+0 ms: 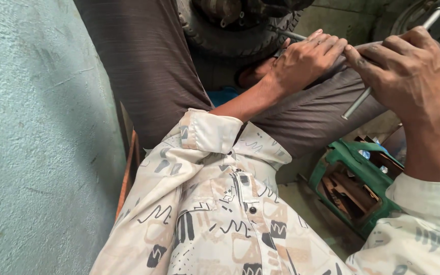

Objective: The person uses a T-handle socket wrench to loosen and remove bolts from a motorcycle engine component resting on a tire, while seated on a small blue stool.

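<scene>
Sitting close to a rough pale green wall (31, 137), the person holds a thin silver metal rod (356, 106) over a lap in brown trousers (148, 61). Right hand (408, 71) fingers are wrapped tight around it. Left hand (304, 58) rests beside it, fingers together. A black rubber tyre (230, 38) blocks ahead. A green plastic crate (334, 158) sits low right.

No packages, labels, signs or screens in view.
</scene>
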